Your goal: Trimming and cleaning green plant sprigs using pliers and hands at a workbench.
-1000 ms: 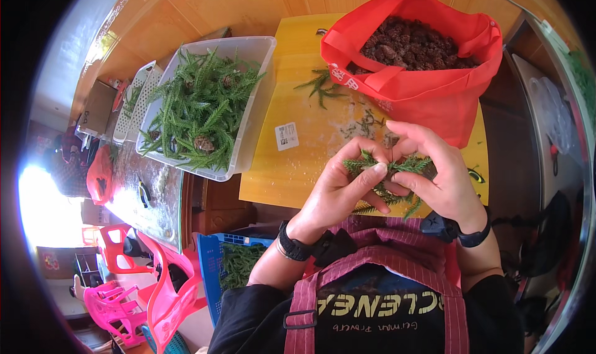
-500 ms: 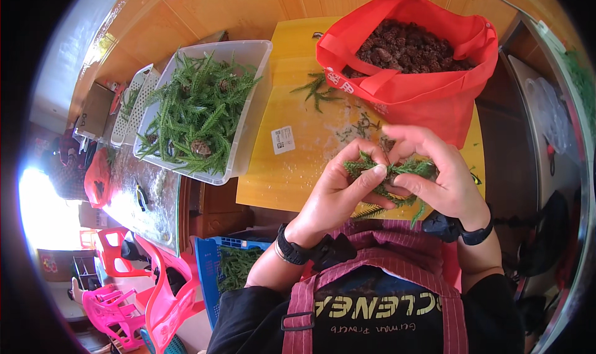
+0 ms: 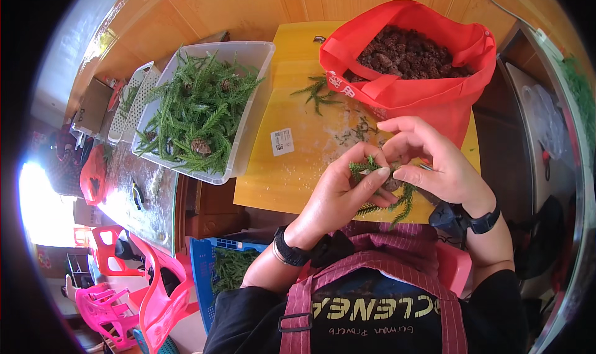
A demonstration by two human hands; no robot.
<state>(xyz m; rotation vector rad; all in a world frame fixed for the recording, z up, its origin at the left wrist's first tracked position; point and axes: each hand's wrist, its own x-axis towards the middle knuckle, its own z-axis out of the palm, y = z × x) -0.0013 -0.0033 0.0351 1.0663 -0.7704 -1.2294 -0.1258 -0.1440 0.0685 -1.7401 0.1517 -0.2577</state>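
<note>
My left hand [image 3: 344, 183] pinches a green artificial pine sprig [image 3: 361, 167] between thumb and fingers, over the table's near edge. Needled ends [image 3: 402, 208] hang below the fingertips. My right hand [image 3: 437, 161] meets it from the other side, its thumb and fingers curled close to the bunch. Something brownish shows between the two thumbs; whether it is a pine cone or a stem, I cannot tell. The fingers hide what the right hand pinches. Just beyond my hands stands a red cloth bag [image 3: 428, 108] full of brown pine cones [image 3: 410, 53].
At left on the yellow tabletop [image 3: 267, 186], a clear plastic bin [image 3: 251, 127] holds green sprigs and some cones. Loose sprigs [image 3: 318, 95] and a white label [image 3: 282, 141] lie nearby. A blue crate [image 3: 202, 273] stands below; pliers [image 3: 136, 194] rest on a side table, near pink chairs [image 3: 167, 298].
My right hand has shifted slightly away from the left, with its fingers spread a bit more. The sprig has turned, its needled end now hanging under my right thumb.
</note>
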